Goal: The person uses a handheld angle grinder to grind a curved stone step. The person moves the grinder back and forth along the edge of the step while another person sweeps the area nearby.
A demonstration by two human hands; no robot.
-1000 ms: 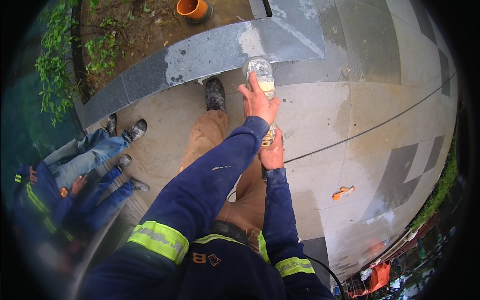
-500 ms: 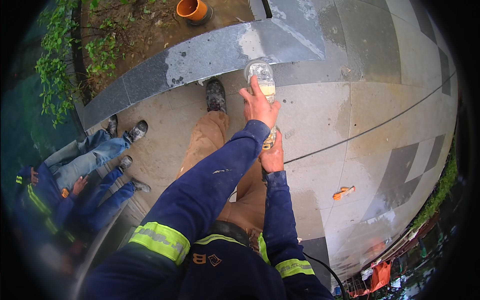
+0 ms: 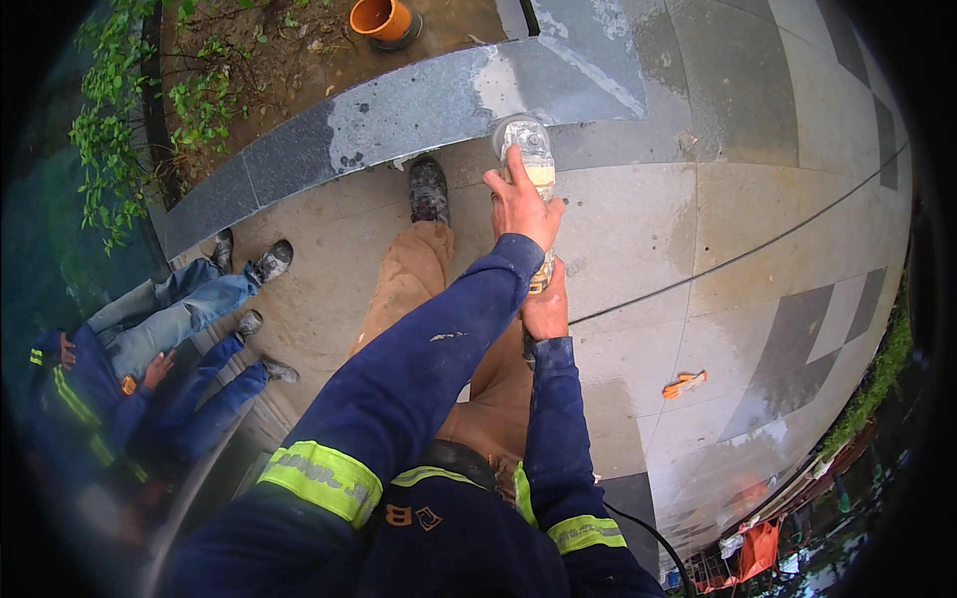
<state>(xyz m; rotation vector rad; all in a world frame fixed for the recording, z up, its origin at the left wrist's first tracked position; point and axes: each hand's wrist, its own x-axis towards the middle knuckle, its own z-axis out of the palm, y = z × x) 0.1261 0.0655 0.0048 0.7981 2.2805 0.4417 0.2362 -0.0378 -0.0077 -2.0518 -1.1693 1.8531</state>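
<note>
An angle grinder (image 3: 539, 175), its body dusted pale, is held in both my hands. My left hand (image 3: 525, 212) wraps the front of its body, the index finger stretched along the top toward the head. Behind it my right hand (image 3: 545, 304) grips the rear end of the body. The grinder's round disc end sits at the near edge of the grey stone slab border (image 3: 419, 105); whether the disc touches the stone I cannot tell. My dark, dust-covered shoe (image 3: 430, 189) stands just left of the grinder, close to the slab edge.
A black cable (image 3: 738, 255) crosses the wet paving (image 3: 628, 219) to the right, where an orange glove (image 3: 684, 385) lies. Beyond the border are an orange bucket (image 3: 381, 18) and a muddy planting bed (image 3: 289, 60). People in jeans (image 3: 150, 324) sit at the left.
The grinder and my left hand have shifted very slightly to the right. Both hands keep their hold; the people at the left look unchanged.
</note>
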